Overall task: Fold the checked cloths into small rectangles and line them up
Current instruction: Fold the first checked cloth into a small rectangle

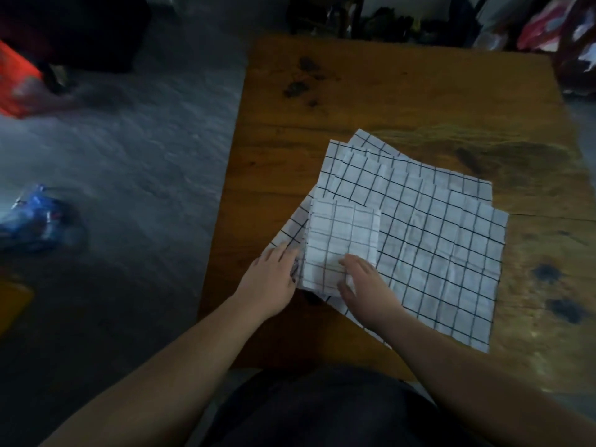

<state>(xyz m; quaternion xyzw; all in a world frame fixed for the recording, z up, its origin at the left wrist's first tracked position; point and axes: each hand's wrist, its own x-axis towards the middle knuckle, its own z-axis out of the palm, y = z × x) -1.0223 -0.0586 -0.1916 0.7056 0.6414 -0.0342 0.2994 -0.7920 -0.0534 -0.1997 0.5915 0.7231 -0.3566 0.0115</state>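
Folded cloth on spread cloths, near-left corner; left hand flat at its left edge, right hand pinches its near edge. Open worktop far; blurred.

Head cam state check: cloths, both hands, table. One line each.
folded cloth: folded to a small rectangle, lying on the left part of the spread cloths.
spread cloths: unfolded, flat, stacked askew on the table.
left hand: fingers straight, against the folded cloth's left edge.
right hand: on the folded cloth's near corner, apparently pinching it.
table: wooden, dark stains.
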